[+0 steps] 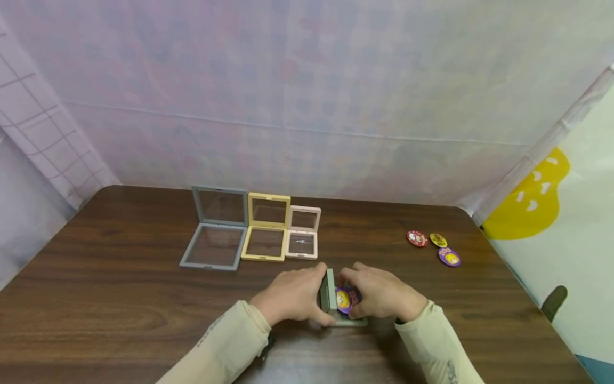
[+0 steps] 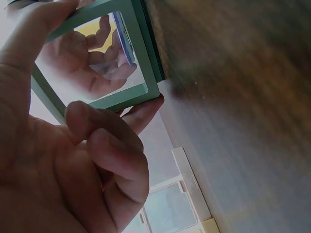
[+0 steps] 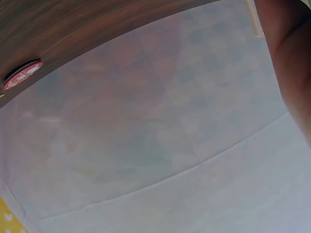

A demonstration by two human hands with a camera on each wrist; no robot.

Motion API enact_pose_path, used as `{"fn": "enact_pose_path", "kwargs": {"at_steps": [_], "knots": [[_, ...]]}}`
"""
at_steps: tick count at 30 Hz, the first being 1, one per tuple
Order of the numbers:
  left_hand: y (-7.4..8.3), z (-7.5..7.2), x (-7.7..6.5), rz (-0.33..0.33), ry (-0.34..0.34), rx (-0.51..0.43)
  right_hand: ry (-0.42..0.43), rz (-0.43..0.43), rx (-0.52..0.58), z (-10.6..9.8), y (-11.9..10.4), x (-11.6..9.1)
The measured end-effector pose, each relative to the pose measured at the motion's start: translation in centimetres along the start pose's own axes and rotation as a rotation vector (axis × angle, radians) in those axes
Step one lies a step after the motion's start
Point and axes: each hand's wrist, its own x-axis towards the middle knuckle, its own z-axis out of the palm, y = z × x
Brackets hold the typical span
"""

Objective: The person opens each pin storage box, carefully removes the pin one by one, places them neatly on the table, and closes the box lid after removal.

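1. Left hand [image 1: 295, 296] has the standing panel of the little green frame [image 1: 331, 290] gripped between thumb and fingers. In the left wrist view its other fingers are curled in.
2. Right hand [image 1: 384, 292] is pinching a purple badge [image 1: 343, 301] with a yellow character on it, fingers bent in close. The badge is tilted, right over the frame's lower panel; can't tell if it's touching the clear film.
3. The green frame sits open at the front of the brown table [image 1: 120, 298], one half down, one half up.
4. Further back there's a row of three more open frames, side by side: blue-grey frame [image 1: 208, 266], yellow frame [image 1: 262, 258], then white frame [image 1: 302, 256].
5. Over on the right, three loose badges: red badge [image 1: 417, 238], yellow badge [image 1: 438, 240], and another purple one [image 1: 449, 257] just beside the yellow.
6. Behind it all hangs a pale checked sheet [image 1: 336, 80].
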Motion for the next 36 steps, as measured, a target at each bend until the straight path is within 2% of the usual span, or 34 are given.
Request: {"fn": "enact_pose_path", "kwargs": {"at_steps": [4,9,15,18,22,27,36], "knots": [[-0.1,0.0,0.0,0.002,0.000,0.005,0.014,0.004,0.011,-0.2,0.5,0.0],[0.0,0.0,0.0,0.002,-0.001,0.021,0.051,0.051,0.042,-0.9,1.8,-0.5],[0.1,-0.1,0.0,-0.008,-0.006,0.020,0.149,0.115,0.041,-2.0,5.7,-1.3],[0.1,-0.2,-0.1,-0.014,-0.005,0.019,0.191,0.138,0.081,-2.6,8.2,-2.0],[0.1,-0.2,-0.1,-0.017,-0.009,0.016,0.237,0.205,0.147,-3.2,11.6,-3.8],[0.2,-0.1,0.1,-0.016,-0.014,0.016,0.276,0.342,0.152,-4.1,15.1,-6.7],[0.1,0.0,0.1,-0.019,-0.018,0.022,0.251,0.479,0.222,-4.5,18.3,-10.3]]}}
